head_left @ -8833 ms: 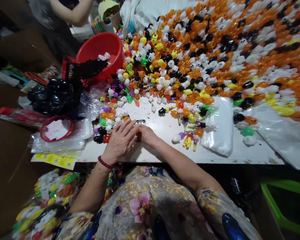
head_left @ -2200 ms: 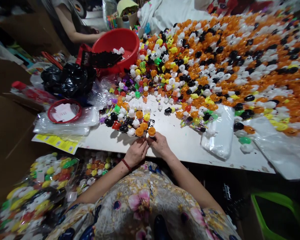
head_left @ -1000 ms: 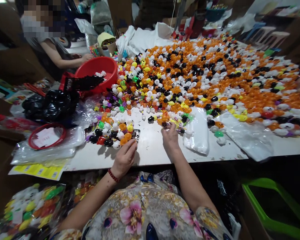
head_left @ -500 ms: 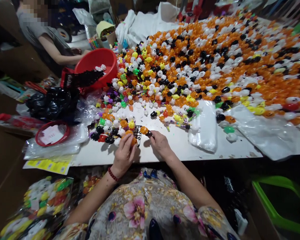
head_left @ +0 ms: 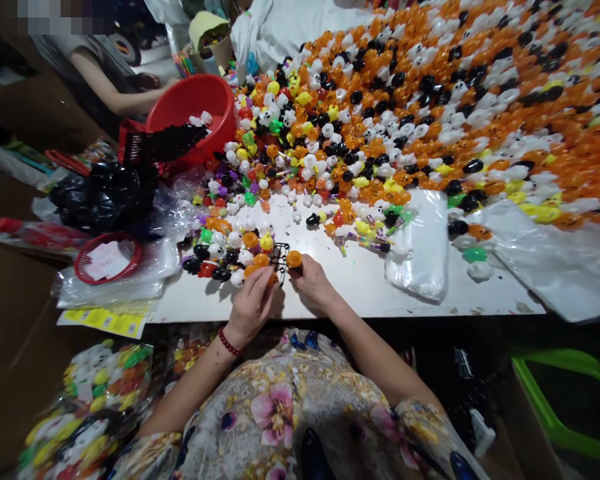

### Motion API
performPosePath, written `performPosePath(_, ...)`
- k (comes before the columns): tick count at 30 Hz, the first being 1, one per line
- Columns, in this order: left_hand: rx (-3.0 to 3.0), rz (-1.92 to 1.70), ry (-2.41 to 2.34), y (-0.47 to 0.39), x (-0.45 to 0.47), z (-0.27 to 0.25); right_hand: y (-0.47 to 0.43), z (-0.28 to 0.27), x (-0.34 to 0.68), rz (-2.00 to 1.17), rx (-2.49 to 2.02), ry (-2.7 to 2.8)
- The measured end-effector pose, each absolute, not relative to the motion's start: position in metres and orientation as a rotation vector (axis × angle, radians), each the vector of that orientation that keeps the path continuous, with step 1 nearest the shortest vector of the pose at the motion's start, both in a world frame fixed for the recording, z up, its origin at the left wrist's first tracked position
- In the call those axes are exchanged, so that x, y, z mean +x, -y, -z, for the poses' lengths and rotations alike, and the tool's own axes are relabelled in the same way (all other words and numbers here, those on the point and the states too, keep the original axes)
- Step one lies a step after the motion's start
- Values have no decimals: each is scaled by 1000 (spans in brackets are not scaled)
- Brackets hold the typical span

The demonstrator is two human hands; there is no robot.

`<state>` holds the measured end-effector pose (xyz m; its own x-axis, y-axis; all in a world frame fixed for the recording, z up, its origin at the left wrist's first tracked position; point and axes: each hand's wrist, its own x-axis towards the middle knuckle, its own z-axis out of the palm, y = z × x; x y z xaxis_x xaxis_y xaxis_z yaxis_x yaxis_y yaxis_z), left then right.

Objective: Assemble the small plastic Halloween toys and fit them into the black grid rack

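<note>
My left hand, with a red bead bracelet on its wrist, pinches at an orange pumpkin-topped toy by the front of a black wire rack. Its fingertips partly cover that toy. The rack's left part is crowded with small figure-topped toys in white, black, orange, green, red and yellow. Just right of the rack, my right hand is closed round the dark stem of another orange pumpkin-topped toy. The fingers hide most of that stem.
A wide heap of small plastic figures covers the back and right of the white table. Clear plastic bags lie to the right. A red tub, a red basket and a black bag stand left. Another person sits back left.
The whole view has shifted slightly. My right hand has turned the orange-topped toy more upright and nearer the rack. My left hand stays at the rack.
</note>
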<state>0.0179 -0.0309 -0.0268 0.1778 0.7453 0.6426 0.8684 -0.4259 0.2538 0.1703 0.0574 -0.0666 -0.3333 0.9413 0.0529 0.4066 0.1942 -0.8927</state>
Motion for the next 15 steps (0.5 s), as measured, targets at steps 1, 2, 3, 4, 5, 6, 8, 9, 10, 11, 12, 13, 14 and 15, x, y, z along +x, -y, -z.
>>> performPosePath(1,-2279,1078,1580,31,18,27,-59,65,168,-1157,-1278,1811)
performPosePath(2,-2284,1073,1586,31,18,27,-60,63,166,-1221,-1289,1786)
performPosePath(3,-2290,1065,1593,30,18,26,-61,61,164,-1271,-1291,1774)
performPosePath(4,-2296,1058,1598,30,17,26,-62,59,163,-1300,-1283,1775)
performPosePath(5,-2299,1054,1602,30,17,26,-63,58,161,-1307,-1268,1789)
performPosePath(6,-2299,1053,1602,30,17,26,-63,56,159,-1298,-1251,1815)
performPosePath(8,-2295,1057,1594,30,18,25,-64,54,157,-1267,-1221,1886)
performPosePath(9,-2294,1060,1587,30,18,25,-64,54,157,-1253,-1216,1926)
performPosePath(10,-2295,1062,1581,30,18,25,-64,53,156,-1238,-1218,1967)
performPosePath(11,-2297,1065,1574,30,18,24,-64,53,156,-1219,-1227,2005)
performPosePath(12,-2300,1068,1567,30,18,24,-64,54,155,-1196,-1240,2042)
performPosePath(13,-2303,1071,1563,30,18,24,-64,54,155,-1171,-1254,2079)
performPosePath(14,-2305,1072,1563,30,17,24,-64,54,155,-1143,-1267,2116)
performPosePath(15,-2307,1070,1565,31,17,25,-64,54,154,-1119,-1280,2152)
